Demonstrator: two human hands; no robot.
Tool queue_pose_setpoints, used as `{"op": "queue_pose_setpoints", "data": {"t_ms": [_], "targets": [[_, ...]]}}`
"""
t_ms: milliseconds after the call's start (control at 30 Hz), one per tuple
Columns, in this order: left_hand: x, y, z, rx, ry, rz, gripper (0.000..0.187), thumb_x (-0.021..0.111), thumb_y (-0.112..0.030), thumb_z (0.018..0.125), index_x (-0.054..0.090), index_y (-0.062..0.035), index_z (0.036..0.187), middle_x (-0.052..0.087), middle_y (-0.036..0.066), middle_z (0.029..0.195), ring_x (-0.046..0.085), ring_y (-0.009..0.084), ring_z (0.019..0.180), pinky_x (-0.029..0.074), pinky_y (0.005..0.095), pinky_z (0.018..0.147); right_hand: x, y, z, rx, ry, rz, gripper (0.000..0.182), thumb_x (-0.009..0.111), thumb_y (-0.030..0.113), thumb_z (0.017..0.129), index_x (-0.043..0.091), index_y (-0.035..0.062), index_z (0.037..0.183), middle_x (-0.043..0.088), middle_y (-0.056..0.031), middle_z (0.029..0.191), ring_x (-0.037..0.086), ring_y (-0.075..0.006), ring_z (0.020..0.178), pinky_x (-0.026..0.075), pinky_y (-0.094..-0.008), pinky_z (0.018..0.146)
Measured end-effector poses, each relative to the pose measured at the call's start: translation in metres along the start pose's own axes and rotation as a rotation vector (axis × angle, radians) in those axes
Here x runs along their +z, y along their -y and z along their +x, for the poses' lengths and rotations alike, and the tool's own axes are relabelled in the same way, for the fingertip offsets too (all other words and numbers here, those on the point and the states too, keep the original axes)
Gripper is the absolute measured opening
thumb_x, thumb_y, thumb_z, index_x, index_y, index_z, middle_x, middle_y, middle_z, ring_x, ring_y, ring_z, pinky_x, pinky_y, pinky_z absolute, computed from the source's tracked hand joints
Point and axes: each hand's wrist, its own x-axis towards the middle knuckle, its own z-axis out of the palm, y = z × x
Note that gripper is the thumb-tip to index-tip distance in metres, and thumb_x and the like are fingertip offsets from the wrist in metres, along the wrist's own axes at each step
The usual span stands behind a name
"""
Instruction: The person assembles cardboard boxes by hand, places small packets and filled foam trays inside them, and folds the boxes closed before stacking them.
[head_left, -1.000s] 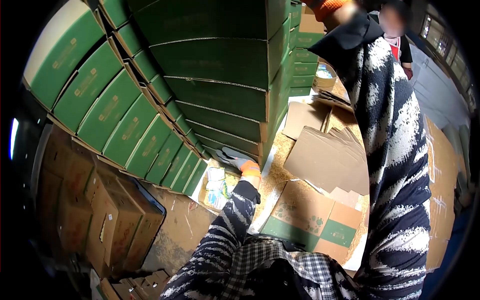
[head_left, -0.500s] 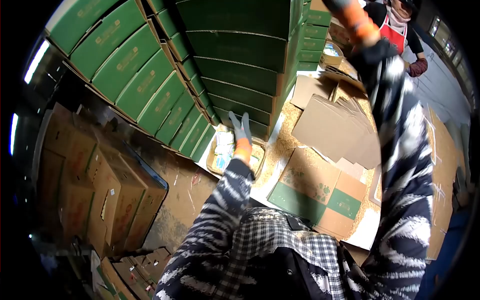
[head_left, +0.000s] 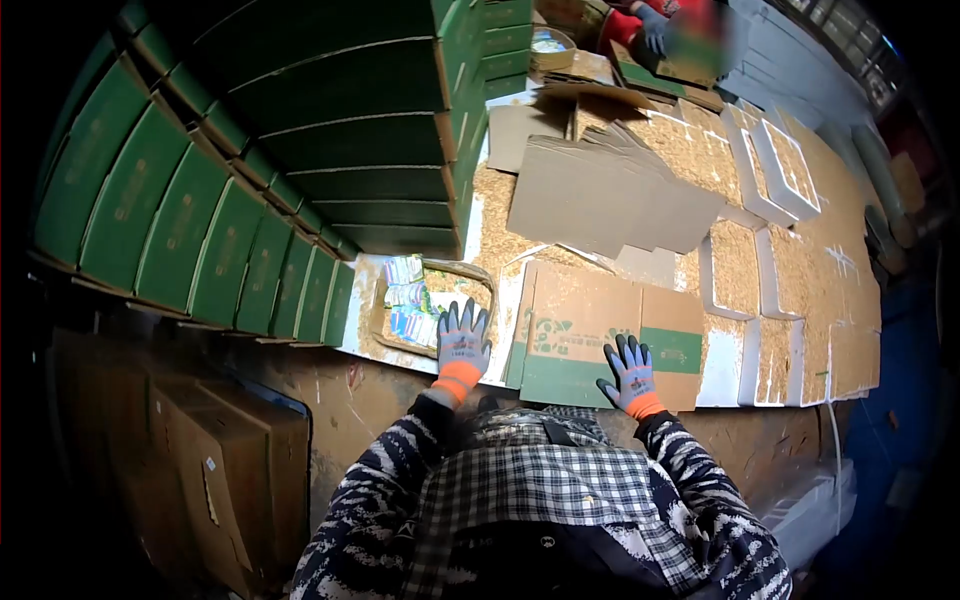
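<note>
My left hand [head_left: 464,348], in a grey glove with dark fingertips and an orange cuff, lies open with fingers spread at the near rim of a shallow basket [head_left: 487,284]. Small blue, white and green packets [head_left: 405,290] fill part of that basket. My right hand [head_left: 631,376], gloved the same way, is spread open over a flat, folded brown-and-green carton [head_left: 585,305], seemingly touching its near half. Neither hand grips anything. Behind the carton lie loose brown cardboard sheets [head_left: 600,190].
Tall stacks of green boxes [head_left: 340,150] stand at the left and behind the basket. White trays [head_left: 785,170] of tan shavings line the right side. Brown cartons [head_left: 215,460] sit low at left. Across the table, a person's gloved hand [head_left: 655,30] is beside a blurred box.
My right hand has come down from high at upper right onto the flat carton. My left hand has drawn back from over the basket to its near rim. The view has turned right.
</note>
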Motion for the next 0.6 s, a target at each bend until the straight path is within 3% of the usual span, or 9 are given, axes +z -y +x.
{"op": "queue_pose_setpoints", "data": {"t_ms": [133,400,533,600], "targets": [[-0.01,-0.049,-0.004,0.291,0.112,0.048,0.062,0.056,-0.041,0.087,0.045,-0.0142,0.142,0.029,0.015,0.154,0.025,0.036,0.142,0.017,0.0493,0.116,-0.005,-0.02,-0.039,-0.019,0.089,0.036,0.076,0.063,0.05,0.081,0.039,0.0181,0.146,0.033,-0.0169,0.151,0.029,-0.0399,0.138,0.021,-0.054,0.113],[-0.026,-0.035,0.009,0.387,0.172,-0.144,0.061,0.062,-0.03,0.084,0.046,-0.0097,0.14,0.034,0.013,0.152,0.03,0.0336,0.14,0.021,0.0491,0.116,-0.002,-0.028,-0.045,-0.035,0.039,0.069,0.072,0.061,0.053,0.083,0.042,0.0193,0.144,0.034,-0.0133,0.152,0.03,-0.0362,0.139,0.02,-0.0511,0.115],[-0.037,-0.018,-0.016,0.407,0.204,-0.078,0.055,0.058,-0.027,0.086,0.049,-0.0118,0.138,0.036,0.011,0.151,0.031,0.0318,0.139,0.022,0.0469,0.116,-0.008,-0.031,-0.043,-0.049,0.059,0.093,0.071,0.059,0.053,0.084,0.042,0.0191,0.143,0.033,-0.0134,0.152,0.029,-0.035,0.14,0.02,-0.0511,0.115],[-0.05,-0.011,-0.027,0.546,0.253,-0.007,0.054,0.058,-0.025,0.085,0.049,-0.0138,0.137,0.037,0.008,0.151,0.031,0.031,0.139,0.021,0.0472,0.117,-0.006,-0.035,-0.044,-0.095,0.044,0.139,0.069,0.059,0.051,0.084,0.043,0.019,0.143,0.032,-0.014,0.152,0.028,-0.0347,0.141,0.019,-0.0517,0.115]]}}
